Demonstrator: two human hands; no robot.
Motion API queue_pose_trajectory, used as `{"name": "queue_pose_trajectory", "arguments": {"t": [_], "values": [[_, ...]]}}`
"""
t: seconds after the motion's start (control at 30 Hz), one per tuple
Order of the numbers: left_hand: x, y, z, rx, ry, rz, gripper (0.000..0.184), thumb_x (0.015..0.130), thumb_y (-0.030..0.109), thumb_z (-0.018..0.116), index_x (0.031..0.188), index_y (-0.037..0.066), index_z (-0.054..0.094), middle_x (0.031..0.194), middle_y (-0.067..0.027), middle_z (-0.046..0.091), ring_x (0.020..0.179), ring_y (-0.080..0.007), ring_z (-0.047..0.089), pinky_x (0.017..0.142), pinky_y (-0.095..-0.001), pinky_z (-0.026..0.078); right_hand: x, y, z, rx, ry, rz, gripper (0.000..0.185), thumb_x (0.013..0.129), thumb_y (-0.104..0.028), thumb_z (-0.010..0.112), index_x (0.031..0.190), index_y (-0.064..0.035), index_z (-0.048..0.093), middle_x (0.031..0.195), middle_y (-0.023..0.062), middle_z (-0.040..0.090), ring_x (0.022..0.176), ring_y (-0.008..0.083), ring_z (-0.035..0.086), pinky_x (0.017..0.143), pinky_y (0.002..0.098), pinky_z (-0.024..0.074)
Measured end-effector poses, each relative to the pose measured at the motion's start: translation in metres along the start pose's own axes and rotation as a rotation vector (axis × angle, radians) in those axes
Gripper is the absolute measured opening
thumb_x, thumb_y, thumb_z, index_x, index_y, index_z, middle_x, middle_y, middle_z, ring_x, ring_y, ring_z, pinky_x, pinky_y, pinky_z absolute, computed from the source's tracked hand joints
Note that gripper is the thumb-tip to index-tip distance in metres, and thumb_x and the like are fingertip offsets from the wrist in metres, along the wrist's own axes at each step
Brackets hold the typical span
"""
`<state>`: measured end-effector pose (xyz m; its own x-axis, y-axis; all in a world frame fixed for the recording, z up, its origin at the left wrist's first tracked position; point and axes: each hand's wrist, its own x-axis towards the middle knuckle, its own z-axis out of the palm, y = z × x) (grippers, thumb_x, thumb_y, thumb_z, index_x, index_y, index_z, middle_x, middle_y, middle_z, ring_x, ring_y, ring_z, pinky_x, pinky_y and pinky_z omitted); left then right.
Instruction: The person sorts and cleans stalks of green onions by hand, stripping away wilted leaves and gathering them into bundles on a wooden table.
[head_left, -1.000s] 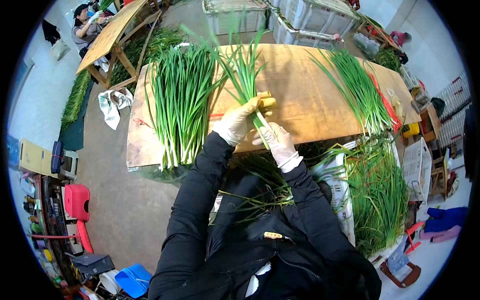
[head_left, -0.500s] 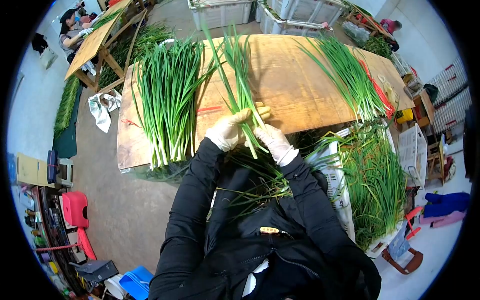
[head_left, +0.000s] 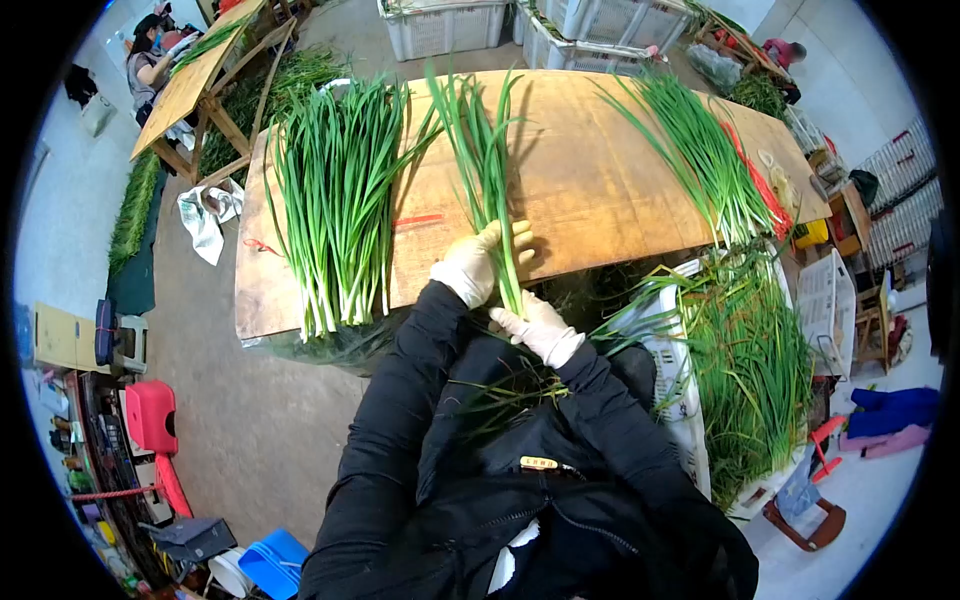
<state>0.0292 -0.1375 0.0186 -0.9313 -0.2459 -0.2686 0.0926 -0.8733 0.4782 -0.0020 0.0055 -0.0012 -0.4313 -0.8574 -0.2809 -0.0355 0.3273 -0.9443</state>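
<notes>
A small bunch of garlic chives stands tilted in front of me, leaves pointing away over the board. My left hand, in a pale glove, is closed around its lower stems. At the white stem ends is my right hand, also gloved, its fingers folded against them; the fingertips are partly hidden. To the left, a large pile of garlic chives lies on the wooden board, stems toward me. Loose leaf scraps rest on my lap.
A smaller chive pile lies at the board's right, beside red ties. Right of me stands a white crate heaped with untrimmed greens. More crates stand behind the board. Another person works at a table, far left.
The separate stems in my hands have come together into one more upright bunch. My left hand has shifted slightly right, and my right hand has moved down to the stem ends.
</notes>
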Motion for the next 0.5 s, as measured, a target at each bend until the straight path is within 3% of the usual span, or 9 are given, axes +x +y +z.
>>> {"name": "queue_pose_trajectory", "arguments": {"t": [0.1,0.17,0.2,0.23,0.3,0.37,0.43,0.47,0.5], "values": [[-0.005,0.003,0.010,-0.234,-0.003,-0.079,0.050,0.074,0.030,0.062,0.109,0.001,0.040,0.101,-0.0146,0.051,0.095,-0.0280,0.051,0.086,-0.0426,0.042,-0.002,-0.006,0.002,0.223,0.003,0.101,0.022,0.084,-0.024,0.049,0.091,-0.0032,0.048,0.068,0.0057,0.059,0.054,0.0129,0.056,0.046,0.0243,0.0439],[-0.001,-0.006,0.018,0.381,0.144,0.297,0.051,0.070,0.027,0.067,0.107,0.001,0.043,0.094,-0.0112,0.052,0.082,-0.0210,0.053,0.075,-0.0344,0.047,-0.005,-0.014,0.013,0.117,0.104,0.148,0.024,0.084,-0.025,0.049,0.087,-0.0020,0.049,0.068,0.0065,0.060,0.054,0.0134,0.057,0.047,0.0250,0.0447],[-0.009,-0.003,0.025,0.581,0.141,0.323,0.056,0.066,0.015,0.069,0.112,0.000,0.040,0.091,-0.0088,0.051,0.076,-0.0167,0.052,0.068,-0.0297,0.047,-0.009,-0.022,0.019,-0.260,0.207,0.043,0.029,0.083,-0.030,0.050,0.085,-0.0009,0.049,0.065,0.0082,0.060,0.055,0.0157,0.058,0.048,0.0269,0.0452],[0.003,-0.008,0.014,0.682,0.142,0.502,0.063,0.065,0.005,0.064,0.118,-0.001,0.031,0.088,-0.0080,0.050,0.071,-0.0145,0.050,0.063,-0.0273,0.045,-0.009,-0.011,0.028,-0.312,0.263,-0.131,0.034,0.083,-0.035,0.048,0.085,-0.0010,0.048,0.062,0.0100,0.059,0.055,0.0196,0.059,0.050,0.0300,0.0454],[0.019,-0.003,-0.006,0.692,0.172,0.680,0.056,0.069,-0.003,0.056,0.117,0.002,0.028,0.077,-0.0052,0.051,0.055,-0.0106,0.048,0.048,-0.0223,0.042,-0.006,-0.001,0.043,-0.540,0.327,-0.247,0.038,0.083,-0.039,0.046,0.087,-0.0011,0.048,0.062,0.0102,0.059,0.056,0.0234,0.059,0.052,0.0334,0.0457],[-0.006,0.027,0.020,0.731,0.222,0.577,0.060,0.070,-0.003,0.052,0.121,0.003,0.022,0.082,-0.0066,0.050,0.058,-0.0106,0.047,0.050,-0.0227,0.042,-0.012,-0.029,0.055,-0.320,0.198,-0.171,0.037,0.083,-0.037,0.045,0.087,-0.0001,0.047,0.061,0.0107,0.058,0.057,0.0253,0.059,0.054,0.0353,0.0460],[-0.020,0.053,0.029,1.036,0.190,0.722,0.061,0.073,-0.002,0.049,0.125,0.005,0.019,0.089,-0.0072,0.049,0.060,-0.0100,0.045,0.051,-0.0225,0.041,-0.004,-0.047,0.067,-0.123,0.133,-0.201,0.035,0.083,-0.035,0.046,0.087,-0.0001,0.047,0.061,0.0112,0.057,0.057,0.0266,0.058,0.056,0.0359,0.0459],[-0.025,0.068,0.028,1.069,0.155,0.773,0.061,0.073,-0.001,0.048,0.127,0.007,0.019,0.090,-0.0069,0.048,0.060,-0.0100,0.044,0.051,-0.0227,0.040,0.005,-0.045,0.076,-0.116,0.136,-0.298,0.024,0.082,-0.024,0.049,0.089,-0.0007,0.047,0.063,0.0065,0.059,0.052,0.0141,0.057,0.050,0.0261,0.0451],[-0.031,0.085,0.026,1.104,0.118,0.822,0.061,0.074,-0.001,0.046,0.128,0.008,0.019,0.092,-0.0065,0.046,0.060,-0.0100,0.043,0.051,-0.0228,0.039,0.008,-0.062,0.086,-0.083,0.106,-0.291,0.019,0.083,-0.020,0.048,0.089,-0.0014,0.048,0.063,0.0065,0.058,0.054,0.0131,0.056,0.050,0.0252,0.0445]]}}
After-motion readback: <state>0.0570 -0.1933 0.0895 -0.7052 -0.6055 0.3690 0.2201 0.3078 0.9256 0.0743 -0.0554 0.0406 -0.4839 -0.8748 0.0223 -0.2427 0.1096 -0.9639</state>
